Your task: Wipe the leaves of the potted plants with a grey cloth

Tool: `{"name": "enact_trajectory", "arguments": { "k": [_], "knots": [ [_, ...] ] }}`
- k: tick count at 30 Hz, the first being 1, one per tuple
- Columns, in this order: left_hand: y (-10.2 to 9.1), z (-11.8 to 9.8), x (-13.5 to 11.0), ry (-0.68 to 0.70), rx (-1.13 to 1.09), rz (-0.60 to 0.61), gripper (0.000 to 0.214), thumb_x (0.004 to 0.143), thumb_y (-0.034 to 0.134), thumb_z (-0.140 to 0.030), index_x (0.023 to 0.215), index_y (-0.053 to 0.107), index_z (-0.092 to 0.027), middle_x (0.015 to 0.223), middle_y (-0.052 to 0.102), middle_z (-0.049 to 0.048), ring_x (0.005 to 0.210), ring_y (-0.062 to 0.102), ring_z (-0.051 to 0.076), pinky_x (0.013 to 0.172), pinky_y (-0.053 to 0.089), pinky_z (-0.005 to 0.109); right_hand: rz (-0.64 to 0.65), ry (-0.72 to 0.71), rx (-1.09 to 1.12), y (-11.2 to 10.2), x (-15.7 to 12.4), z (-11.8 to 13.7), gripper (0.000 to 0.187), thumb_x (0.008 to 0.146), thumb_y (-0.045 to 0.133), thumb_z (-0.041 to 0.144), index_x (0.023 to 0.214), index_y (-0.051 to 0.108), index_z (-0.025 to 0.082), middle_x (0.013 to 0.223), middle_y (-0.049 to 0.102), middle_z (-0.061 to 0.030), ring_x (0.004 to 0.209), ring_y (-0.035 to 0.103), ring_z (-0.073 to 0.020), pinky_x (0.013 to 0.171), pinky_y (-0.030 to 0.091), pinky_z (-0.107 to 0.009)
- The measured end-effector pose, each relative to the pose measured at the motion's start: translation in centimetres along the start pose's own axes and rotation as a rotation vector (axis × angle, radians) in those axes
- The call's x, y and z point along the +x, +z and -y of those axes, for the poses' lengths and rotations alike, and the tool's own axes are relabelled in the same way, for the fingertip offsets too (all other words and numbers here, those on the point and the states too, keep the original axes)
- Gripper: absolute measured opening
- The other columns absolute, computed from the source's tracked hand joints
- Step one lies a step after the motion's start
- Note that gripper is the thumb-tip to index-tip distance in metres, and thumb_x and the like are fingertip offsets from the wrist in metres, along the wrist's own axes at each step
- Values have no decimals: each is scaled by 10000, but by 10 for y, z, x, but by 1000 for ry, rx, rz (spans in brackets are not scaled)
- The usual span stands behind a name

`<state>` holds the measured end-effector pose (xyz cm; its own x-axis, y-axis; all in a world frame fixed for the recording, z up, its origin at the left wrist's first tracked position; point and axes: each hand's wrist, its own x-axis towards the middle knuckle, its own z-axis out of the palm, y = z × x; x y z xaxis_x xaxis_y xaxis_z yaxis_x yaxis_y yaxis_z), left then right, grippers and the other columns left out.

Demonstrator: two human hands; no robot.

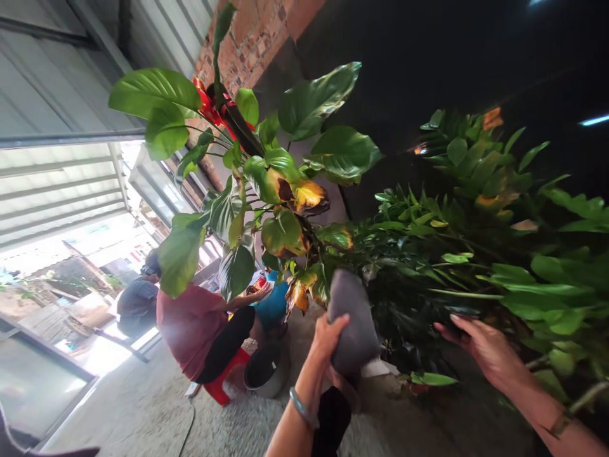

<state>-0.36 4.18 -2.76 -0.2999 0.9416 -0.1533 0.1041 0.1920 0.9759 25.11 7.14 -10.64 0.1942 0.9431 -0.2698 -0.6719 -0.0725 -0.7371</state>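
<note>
My left hand (329, 339) is closed on the edge of a grey, cloth-like piece (354, 320), thumb on its near face; its exact kind does not show. A bracelet circles that wrist. Just beyond stands a tall plant (280, 171) with broad green leaves, some browned and yellow, and a red ribbon (209, 105) near its top. At the right, my right hand (485, 352) reaches into a dense leafy plant (514, 285), its fingers extended and apart beside dark leaves. Whether the fingertips touch a leaf is hard to tell.
A person in a red shirt (193, 333) sits on a red stool (228, 377) at left, beside a grey bucket (269, 368) and a blue container (273, 301). Another person (137, 301) is farther back. A cable (190, 422) lies on the concrete floor (143, 412).
</note>
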Motion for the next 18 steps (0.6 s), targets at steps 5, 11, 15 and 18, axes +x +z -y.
{"name": "enact_trajectory", "arguments": {
  "k": [5,11,15,18],
  "knots": [
    [-22,30,-32,-116,68,206,351,519,811,-413,691,718,-122,585,673,25,517,566,141,524,412,250,0,-34,-35,-9,6,1,230,427,842,241,479,619,227,495,639,61,508,691,-170,515,612,-212],
    [-32,-37,1,172,-130,-159,543,495,813,-507,878,707,-137,726,719,55,623,624,184,587,465,275,4,-33,-20,-7,8,-1,230,405,846,242,515,645,221,526,661,52,515,700,-190,493,614,-237],
    [-13,-17,17,100,-12,-95,460,417,821,-492,703,697,-154,625,671,38,607,586,187,592,438,292,-3,-30,-11,-4,5,-5,248,381,851,254,531,658,214,549,687,44,514,695,-189,510,620,-246],
    [-9,30,1,-93,86,91,421,407,816,-486,635,693,-154,578,654,32,575,566,185,569,419,297,2,-32,-44,-6,4,-4,239,384,850,252,485,637,215,495,657,45,503,697,-203,496,620,-249]
  ]
}}
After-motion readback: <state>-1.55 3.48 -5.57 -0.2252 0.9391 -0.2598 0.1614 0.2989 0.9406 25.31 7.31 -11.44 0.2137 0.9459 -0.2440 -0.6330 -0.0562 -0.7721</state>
